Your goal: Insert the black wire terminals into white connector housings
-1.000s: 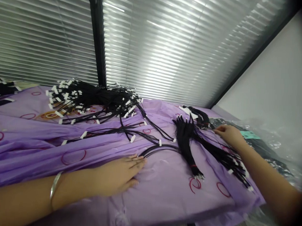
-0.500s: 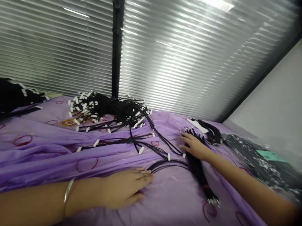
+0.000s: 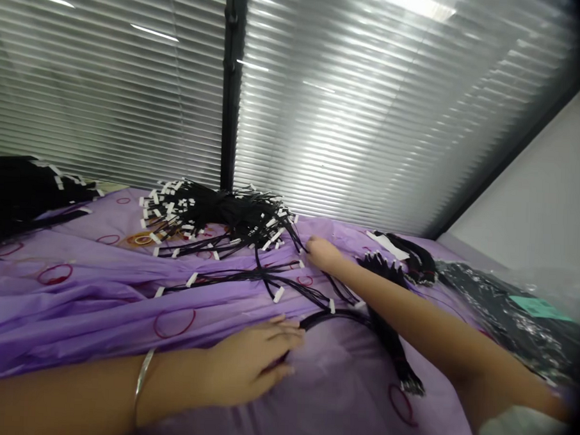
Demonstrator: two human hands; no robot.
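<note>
My left hand [image 3: 252, 357] lies flat on the purple cloth [image 3: 75, 298], fingers stretched out, pressing the near ends of a few black cords [image 3: 334, 317] that curve away to the right. My right hand [image 3: 320, 253] reaches far forward to the edge of a big heap of black cords with white tags [image 3: 218, 214]; its fingers curl at the strands there, and I cannot make out whether they hold one. A tied bundle of black cords [image 3: 390, 340] lies under my right forearm.
Closed blinds and a dark window post [image 3: 232, 80] back the table. Another black pile [image 3: 17, 189] sits at the far left. Clear plastic bags with dark cords and a green label [image 3: 531, 308] lie at the right, beside a smaller bundle [image 3: 413, 258].
My right hand has swept from the right side of the cloth leftward and forward to the tagged heap. The left hand stayed pressed on the cords. The view shifted.
</note>
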